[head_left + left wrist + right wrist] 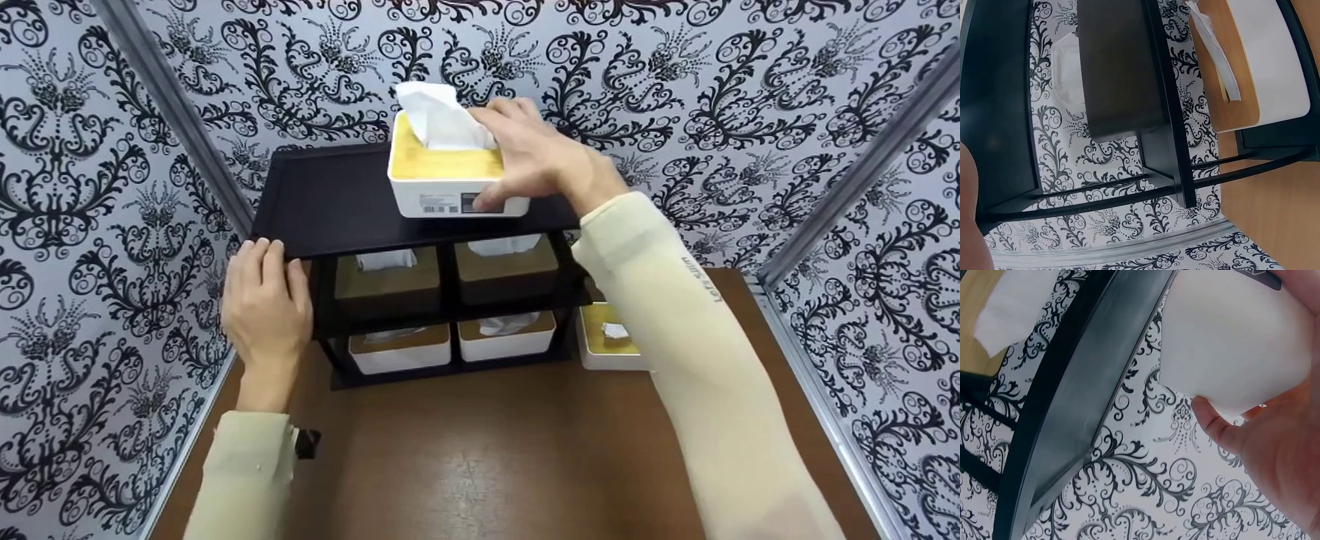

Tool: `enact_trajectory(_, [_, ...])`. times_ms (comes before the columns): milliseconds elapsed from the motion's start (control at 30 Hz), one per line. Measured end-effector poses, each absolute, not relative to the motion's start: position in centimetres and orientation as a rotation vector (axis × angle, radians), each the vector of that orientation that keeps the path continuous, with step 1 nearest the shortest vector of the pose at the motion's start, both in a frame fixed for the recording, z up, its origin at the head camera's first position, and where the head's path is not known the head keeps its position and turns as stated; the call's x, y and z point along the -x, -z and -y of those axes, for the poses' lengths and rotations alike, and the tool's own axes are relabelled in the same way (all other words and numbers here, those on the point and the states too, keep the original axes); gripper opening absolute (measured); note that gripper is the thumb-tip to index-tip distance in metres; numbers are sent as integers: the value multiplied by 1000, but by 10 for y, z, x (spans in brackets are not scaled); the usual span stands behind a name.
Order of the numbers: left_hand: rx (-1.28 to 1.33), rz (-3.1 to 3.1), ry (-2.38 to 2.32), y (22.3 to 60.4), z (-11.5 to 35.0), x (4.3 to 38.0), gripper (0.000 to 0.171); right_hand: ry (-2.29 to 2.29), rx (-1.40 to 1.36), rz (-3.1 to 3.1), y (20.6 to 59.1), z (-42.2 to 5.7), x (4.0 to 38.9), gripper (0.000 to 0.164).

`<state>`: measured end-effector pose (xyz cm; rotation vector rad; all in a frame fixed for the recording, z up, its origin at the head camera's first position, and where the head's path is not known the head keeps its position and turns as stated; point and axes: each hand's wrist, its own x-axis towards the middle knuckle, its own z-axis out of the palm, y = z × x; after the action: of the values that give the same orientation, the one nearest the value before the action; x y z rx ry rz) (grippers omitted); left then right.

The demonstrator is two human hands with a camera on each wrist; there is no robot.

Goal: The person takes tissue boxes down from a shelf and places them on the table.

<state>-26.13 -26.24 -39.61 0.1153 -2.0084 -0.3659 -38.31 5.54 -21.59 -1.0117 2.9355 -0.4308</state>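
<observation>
My right hand (pixel 536 154) holds a white tissue box (pixel 442 196) by its right end, thumb on the front, fingers behind. The box has a yellow wood-look lid, and a white tissue (pixel 442 124) sticks up from it. It is over the top board of a black shelf rack (pixel 322 195); whether its base touches the board cannot be told. In the right wrist view a finger (pixel 1216 424) lies against the white box (pixel 1230 343). My left hand (pixel 266 307) rests at the front left corner of the top board, its fingers over the edge.
Tissue boxes stand on the rack's middle level (pixel 386 281) and bottom level (pixel 401 356), two on each. Another tissue box (pixel 611 352) sits on the brown table (pixel 465 465) right of the rack, partly behind my right sleeve. Patterned walls (pixel 750 135) with metal posts close in the sides and back.
</observation>
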Motion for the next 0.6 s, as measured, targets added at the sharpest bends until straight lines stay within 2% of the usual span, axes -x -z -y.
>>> enact_trajectory(600, [-134,2030,401,396,260,259,34,474,992,-2962,213,-101,374,112])
